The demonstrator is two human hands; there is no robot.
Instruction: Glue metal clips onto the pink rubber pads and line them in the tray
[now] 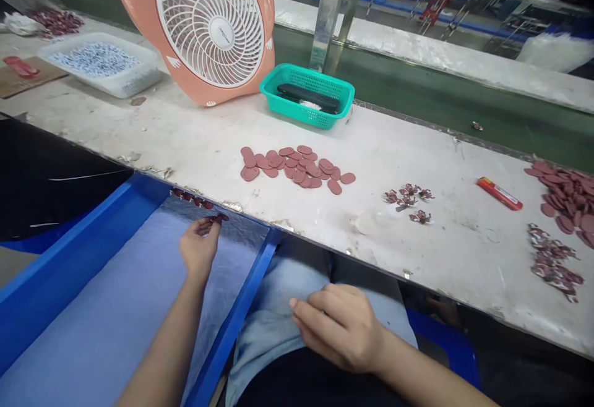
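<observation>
The left hand (199, 249) pinches a small dark-red piece (218, 217) at the far end of the blue tray (232, 326), just beside a row of like pieces (192, 198) under the counter (208, 135) edge. The right hand (341, 326) rests right of the tray, loosely curled and empty. It looks like single-piece handling at that row, which calls for a fine fingertip grip.

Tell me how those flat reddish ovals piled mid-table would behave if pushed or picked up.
The reddish ovals look thin and flat, so probably light and unlikely to roll. They overlap loosely, so a push would likely slide and scatter them across the table. Lying flush, singles may be hard to pinch.
</observation>
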